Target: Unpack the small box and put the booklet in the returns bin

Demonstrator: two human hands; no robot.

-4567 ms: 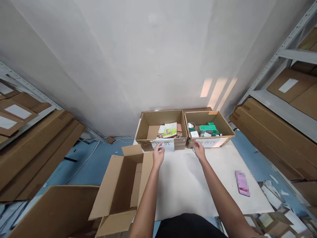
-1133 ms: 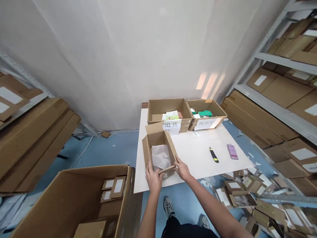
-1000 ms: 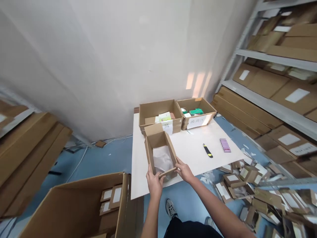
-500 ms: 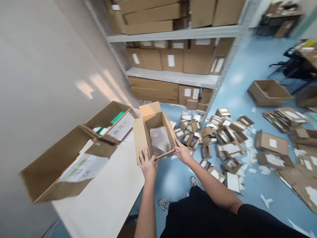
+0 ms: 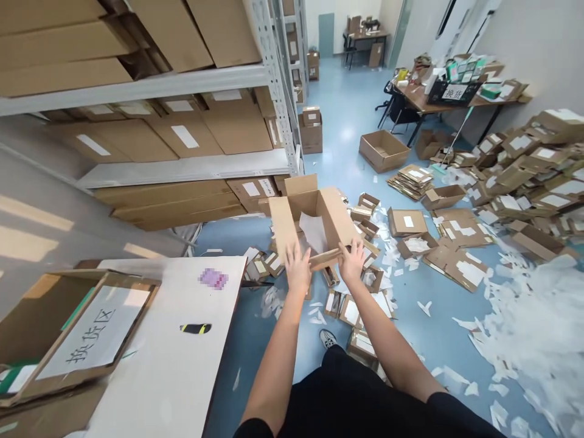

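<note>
An open cardboard box (image 5: 340, 213) is held up in front of me, its flaps spread. Inside lies a whitish sheet (image 5: 313, 232), perhaps paper or plastic film. My left hand (image 5: 298, 269) grips the near left edge of the box, fingers over the flap. On the near right corner, my right hand (image 5: 352, 261) is closed the same way. Beneath the box, small opened cartons (image 5: 351, 310) cover part of the blue floor. The undersides of both hands' grips are hidden.
To the left stands a white table (image 5: 182, 377) with a black-and-yellow utility knife (image 5: 196, 328) and a labelled cardboard box (image 5: 98, 328). Metal shelving (image 5: 191, 167) rises ahead. Paper scraps (image 5: 542, 340) heap at right, below stacked cartons (image 5: 524, 164). A desk (image 5: 422, 100) stands farther back.
My view has swung to the right, bringing the desk, stacked cartons and scrap heap into sight. The box, still in both hands, has moved away from the table, over the littered floor.
</note>
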